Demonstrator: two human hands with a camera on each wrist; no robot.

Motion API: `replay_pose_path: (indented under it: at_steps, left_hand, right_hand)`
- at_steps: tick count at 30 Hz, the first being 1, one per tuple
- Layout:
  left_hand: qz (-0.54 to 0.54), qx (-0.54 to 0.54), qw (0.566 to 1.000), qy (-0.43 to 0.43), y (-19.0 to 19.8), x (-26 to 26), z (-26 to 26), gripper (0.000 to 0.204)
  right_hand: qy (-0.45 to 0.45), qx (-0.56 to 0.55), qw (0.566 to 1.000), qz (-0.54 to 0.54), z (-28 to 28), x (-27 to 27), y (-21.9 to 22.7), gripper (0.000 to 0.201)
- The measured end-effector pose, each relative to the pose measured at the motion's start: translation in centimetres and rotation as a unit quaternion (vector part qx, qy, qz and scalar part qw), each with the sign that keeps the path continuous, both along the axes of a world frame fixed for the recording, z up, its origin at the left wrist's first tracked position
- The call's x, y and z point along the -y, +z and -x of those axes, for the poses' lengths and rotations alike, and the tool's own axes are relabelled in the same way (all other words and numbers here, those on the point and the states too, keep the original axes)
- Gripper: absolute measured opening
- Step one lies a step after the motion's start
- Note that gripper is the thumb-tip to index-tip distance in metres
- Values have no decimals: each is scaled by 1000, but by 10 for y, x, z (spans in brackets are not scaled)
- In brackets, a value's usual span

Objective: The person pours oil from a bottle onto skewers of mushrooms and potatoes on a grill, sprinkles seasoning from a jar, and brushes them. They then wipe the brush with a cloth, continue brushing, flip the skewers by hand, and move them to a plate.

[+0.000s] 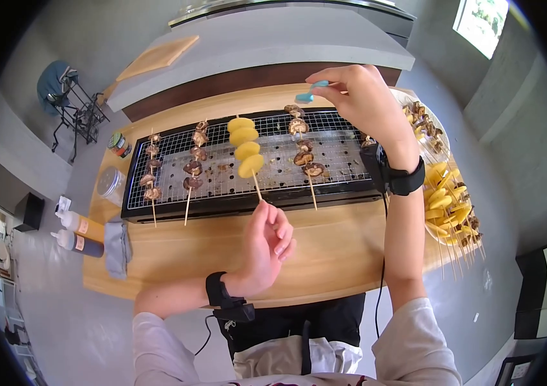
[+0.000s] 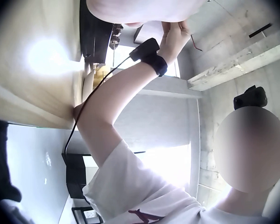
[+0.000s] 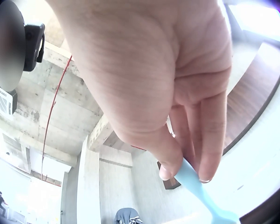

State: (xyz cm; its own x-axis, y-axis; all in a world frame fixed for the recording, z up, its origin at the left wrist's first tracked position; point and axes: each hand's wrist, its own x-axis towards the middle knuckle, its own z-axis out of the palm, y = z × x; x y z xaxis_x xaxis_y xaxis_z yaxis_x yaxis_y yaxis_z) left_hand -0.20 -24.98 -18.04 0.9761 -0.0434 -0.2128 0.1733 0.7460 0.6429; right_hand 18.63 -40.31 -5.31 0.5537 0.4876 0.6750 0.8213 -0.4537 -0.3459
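Observation:
My left hand (image 1: 266,243) pinches the bare lower end of a wooden skewer threaded with yellow potato slices (image 1: 248,152), which lies across the wire grill (image 1: 222,172). Held up over the grill's far edge, my right hand (image 1: 363,96) grips a small light blue basting brush (image 1: 305,97). From the right wrist view, the brush handle (image 3: 196,189) sits between thumb and fingertips. Mushroom skewers (image 1: 302,149) lie on both sides of the potato one. In the left wrist view, the left hand (image 2: 144,10) shows only partly at the top.
At the right, a white plate (image 1: 429,240) bears several potato skewers, and another plate (image 1: 404,98) behind holds mushroom skewers. Two squeeze bottles (image 1: 80,226), a grey cloth (image 1: 117,249) and two jars (image 1: 111,183) stand or lie left of the grill on the wooden table (image 1: 338,257).

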Motion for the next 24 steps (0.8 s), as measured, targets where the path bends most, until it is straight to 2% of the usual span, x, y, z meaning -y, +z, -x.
replay_pose_path:
  at_steps: [3, 7, 9, 10, 12, 13, 16, 18, 20, 21, 24]
  left_hand:
    - [2, 43, 998, 39, -2, -4, -2, 37]
    - [0, 28, 999, 15, -7, -1, 3, 36]
    - [-89, 13, 996, -14, -5, 3, 5, 34]
    - [-88, 11, 996, -13, -5, 4, 4, 34]
    - [-92, -100, 985, -110, -1, 5, -3, 29]
    - [-92, -99, 985, -108, 2, 6, -6, 29]
    - [-71, -91, 975, -192, 11, 12, -15, 32]
    - [-81, -67, 978, -182, 14, 14, -23, 33]
    - [-91, -42, 980, -175, 7, 16, -28, 33]
    - [-59, -21, 986, -158, -8, 13, -31, 34]
    - [-15, -13, 991, -133, -6, 18, -31, 34]
  right_hand:
    - [-1, 0, 1000, 1, -1, 0, -1, 16]
    - [0, 0, 1000, -1, 0, -2, 0, 16]
    - [-6, -11, 1000, 7, 0, -2, 0, 16]
    - [-1, -9, 1000, 4, -1, -2, -1, 17]
    - [7, -4, 1000, 1, -2, -3, -2, 17]
    - [4, -11, 1000, 1, -2, -4, -2, 17]
    - [4, -19, 1000, 0, -2, -3, 0, 17]
    - [3, -22, 1000, 0, 0, -1, 2, 17]
    - [-7, -34, 998, 43, 2, 1, 5, 18]
    - [2, -29, 999, 37, 4, 1, 5, 18]
    - [22, -6, 999, 47, 5, 1, 5, 17]
